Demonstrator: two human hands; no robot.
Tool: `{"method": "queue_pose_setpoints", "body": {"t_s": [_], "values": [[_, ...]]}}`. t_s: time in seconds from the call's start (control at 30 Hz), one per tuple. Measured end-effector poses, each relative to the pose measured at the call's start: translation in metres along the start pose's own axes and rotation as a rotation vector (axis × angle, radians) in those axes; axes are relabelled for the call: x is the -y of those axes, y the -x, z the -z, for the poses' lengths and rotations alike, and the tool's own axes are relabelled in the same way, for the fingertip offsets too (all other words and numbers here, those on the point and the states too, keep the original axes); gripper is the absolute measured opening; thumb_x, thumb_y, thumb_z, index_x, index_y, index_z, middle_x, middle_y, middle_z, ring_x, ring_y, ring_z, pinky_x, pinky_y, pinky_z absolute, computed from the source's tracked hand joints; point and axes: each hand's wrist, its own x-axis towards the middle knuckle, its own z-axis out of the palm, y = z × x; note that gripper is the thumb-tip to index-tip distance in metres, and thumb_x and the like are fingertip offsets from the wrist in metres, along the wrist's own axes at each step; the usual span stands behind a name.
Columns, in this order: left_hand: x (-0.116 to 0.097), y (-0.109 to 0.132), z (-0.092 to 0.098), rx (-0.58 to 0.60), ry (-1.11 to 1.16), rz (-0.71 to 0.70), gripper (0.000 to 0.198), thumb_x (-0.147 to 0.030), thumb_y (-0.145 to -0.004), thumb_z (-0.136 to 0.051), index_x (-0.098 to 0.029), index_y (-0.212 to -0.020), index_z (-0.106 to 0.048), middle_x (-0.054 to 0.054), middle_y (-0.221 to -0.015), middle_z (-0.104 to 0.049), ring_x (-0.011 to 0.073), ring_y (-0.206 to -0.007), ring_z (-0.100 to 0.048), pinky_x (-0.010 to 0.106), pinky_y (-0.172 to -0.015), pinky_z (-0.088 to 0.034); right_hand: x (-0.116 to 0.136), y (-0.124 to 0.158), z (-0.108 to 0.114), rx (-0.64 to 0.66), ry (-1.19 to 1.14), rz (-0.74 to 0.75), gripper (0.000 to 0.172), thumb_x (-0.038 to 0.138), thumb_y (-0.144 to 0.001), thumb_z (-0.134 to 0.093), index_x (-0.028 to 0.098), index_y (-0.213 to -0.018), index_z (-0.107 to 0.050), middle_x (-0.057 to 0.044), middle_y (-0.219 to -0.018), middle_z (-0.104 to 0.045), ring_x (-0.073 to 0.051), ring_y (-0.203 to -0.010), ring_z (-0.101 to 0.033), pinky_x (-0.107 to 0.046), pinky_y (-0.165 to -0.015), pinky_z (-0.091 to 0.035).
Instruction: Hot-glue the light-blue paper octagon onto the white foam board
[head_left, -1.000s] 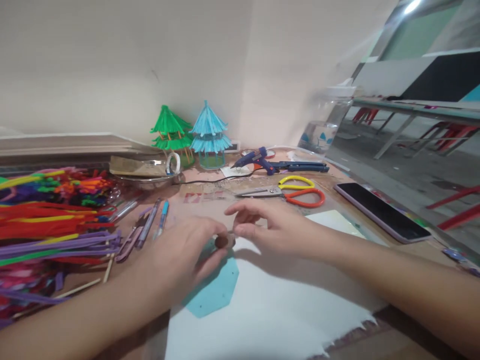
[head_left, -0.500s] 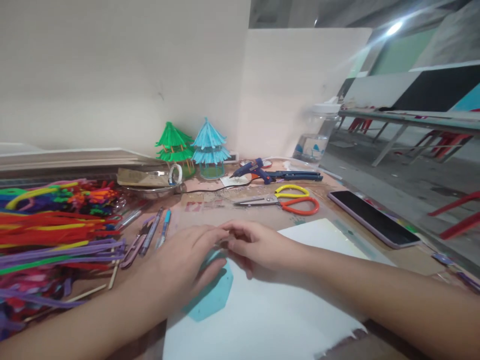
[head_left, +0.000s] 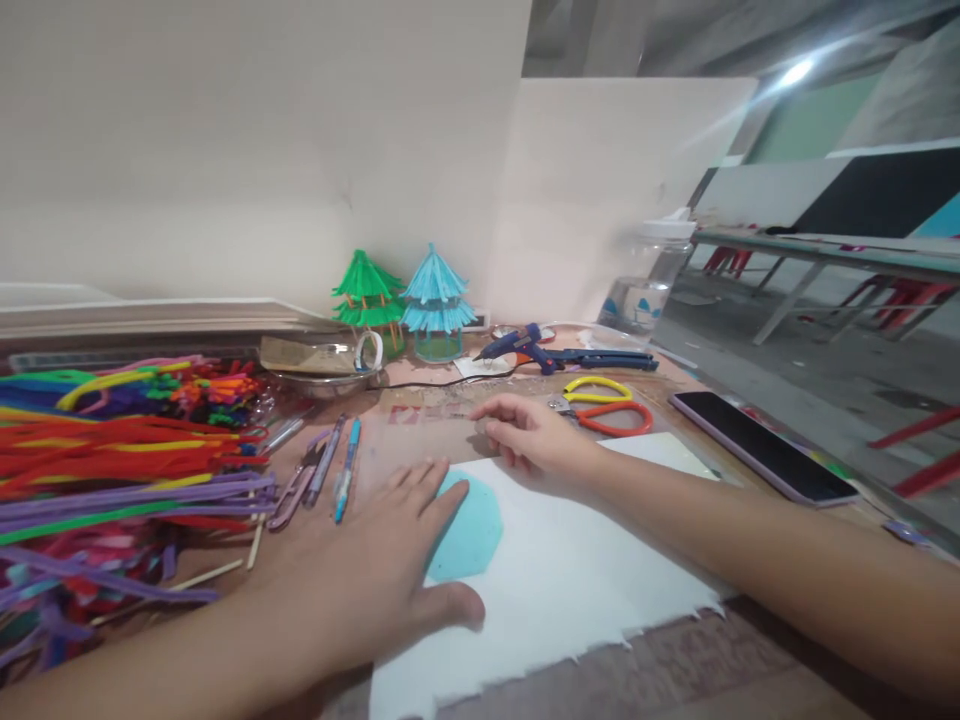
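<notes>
My left hand (head_left: 397, 560) lies spread at the left edge of a white sheet of paper (head_left: 570, 570), thumb out to the right. Its fingers touch the left side of a pale blue octagon-shaped piece (head_left: 472, 530), which lies flat on the sheet and is partly covered by the hand. My right hand (head_left: 536, 435) is raised over the sheet's far edge, thumb and forefinger pinched. Whatever is between those fingertips is too small to make out. Just behind its wrist lie scissors (head_left: 611, 418) with one yellow and one orange handle, their blades hidden by the hand.
Pipe cleaners (head_left: 112, 450) heap up on the left, near pens (head_left: 347, 470). At the back stand a green tiered-roof model (head_left: 367, 285), a blue one (head_left: 435, 290), a glue gun (head_left: 521, 347) and a water bottle (head_left: 645, 280). A phone (head_left: 761, 445) lies right.
My hands have parted. The left has come down and opened flat beside the octagon, uncovering more of it. The right has risen away toward the scissors. The view has shifted slightly.
</notes>
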Motion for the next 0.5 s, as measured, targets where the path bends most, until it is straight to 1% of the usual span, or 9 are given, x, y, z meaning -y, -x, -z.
{"method": "queue_pose_setpoints", "body": {"t_s": [0.1, 0.2, 0.23, 0.27, 0.33, 0.37, 0.43, 0.47, 0.5], "values": [[-0.012, 0.000, 0.000, 0.048, 0.080, -0.077, 0.100, -0.075, -0.080, -0.065, -0.023, -0.160, -0.035, 0.016, -0.168, -0.018, 0.0440, -0.154, -0.021, 0.065, -0.121, -0.032, -0.004, 0.000, 0.003, 0.046, 0.121, 0.053, 0.028, 0.034, -0.080, -0.075, 0.019, -0.101, -0.064, 0.010, -0.051, -0.054, -0.006, -0.036, -0.041, -0.018, -0.036, -0.024], [-0.015, -0.004, -0.004, 0.002, 0.114, -0.156, 0.089, -0.069, -0.089, -0.059, -0.020, -0.160, -0.034, 0.017, -0.168, -0.018, 0.0411, -0.155, -0.023, 0.063, -0.122, -0.033, 0.001, 0.001, 0.009, 0.019, 0.067, 0.088, 0.033, 0.038, -0.080, -0.076, 0.019, -0.105, -0.065, 0.008, -0.055, -0.055, -0.006, -0.041, -0.046, -0.018, -0.039, -0.031], [-0.014, -0.005, -0.005, -0.030, 0.106, -0.162, 0.087, -0.067, -0.091, -0.058, -0.018, -0.159, -0.036, 0.018, -0.167, -0.021, 0.0416, -0.154, -0.026, 0.063, -0.121, -0.034, 0.007, 0.003, 0.013, 0.011, 0.047, 0.107, 0.035, 0.039, -0.079, -0.076, 0.019, -0.105, -0.065, 0.007, -0.059, -0.057, -0.007, -0.044, -0.050, -0.018, -0.041, -0.036], [-0.013, -0.006, -0.006, -0.070, 0.088, -0.170, 0.085, -0.065, -0.092, -0.058, -0.015, -0.158, -0.038, 0.020, -0.166, -0.026, 0.0425, -0.152, -0.030, 0.063, -0.119, -0.036, 0.014, 0.006, 0.016, 0.066, 0.087, 0.095, 0.037, 0.039, -0.078, -0.078, 0.019, -0.106, -0.065, 0.005, -0.064, -0.061, -0.009, -0.049, -0.056, -0.021, -0.045, -0.044], [-0.011, -0.003, -0.006, -0.192, 0.026, -0.213, 0.075, -0.061, -0.092, -0.060, -0.014, -0.150, -0.050, 0.023, -0.159, -0.042, 0.0423, -0.145, -0.044, 0.060, -0.114, -0.043, 0.029, 0.016, 0.021, 0.131, 0.161, 0.123, 0.038, 0.038, -0.077, -0.080, 0.018, -0.106, -0.066, 0.003, -0.069, -0.064, -0.011, -0.055, -0.061, -0.025, -0.050, -0.053], [-0.011, -0.001, -0.005, -0.272, -0.011, -0.258, 0.061, -0.055, -0.094, -0.060, -0.015, -0.141, -0.059, 0.021, -0.151, -0.054, 0.0395, -0.138, -0.053, 0.056, -0.110, -0.048, 0.035, 0.022, 0.023, 0.134, 0.181, 0.150, 0.035, 0.038, -0.078, -0.079, 0.019, -0.104, -0.066, 0.003, -0.072, -0.065, -0.011, -0.056, -0.061, -0.026, -0.051, -0.054], [-0.010, 0.003, -0.005, -0.415, -0.082, -0.379, 0.029, -0.039, -0.100, -0.056, -0.019, -0.114, -0.071, 0.013, -0.123, -0.072, 0.0293, -0.114, -0.067, 0.044, -0.097, -0.056, 0.040, 0.035, 0.022, 0.135, 0.231, 0.178, 0.027, 0.037, -0.081, -0.076, 0.019, -0.099, -0.067, 0.003, -0.071, -0.061, -0.011, -0.055, -0.058, -0.024, -0.047, -0.050], [-0.009, 0.005, -0.005, -0.465, -0.109, -0.437, 0.023, -0.031, -0.102, -0.052, -0.019, -0.102, -0.072, 0.009, -0.108, -0.074, 0.0244, -0.102, -0.070, 0.037, -0.089, -0.057, 0.039, 0.041, 0.020, 0.132, 0.267, 0.176, 0.024, 0.038, -0.082, -0.074, 0.020, -0.097, -0.068, 0.003, -0.070, -0.059, -0.010, -0.055, -0.056, -0.023, -0.046, -0.048], [-0.009, 0.005, -0.006, -0.497, -0.129, -0.483, 0.024, -0.025, -0.103, -0.050, -0.019, -0.094, -0.071, 0.006, -0.097, -0.074, 0.0210, -0.092, -0.069, 0.033, -0.082, -0.057, 0.036, 0.046, 0.019, 0.129, 0.305, 0.167, 0.022, 0.037, -0.084, -0.072, 0.020, -0.097, -0.068, 0.003, -0.071, -0.059, -0.010, -0.054, -0.056, -0.023, -0.046, -0.047]]}}
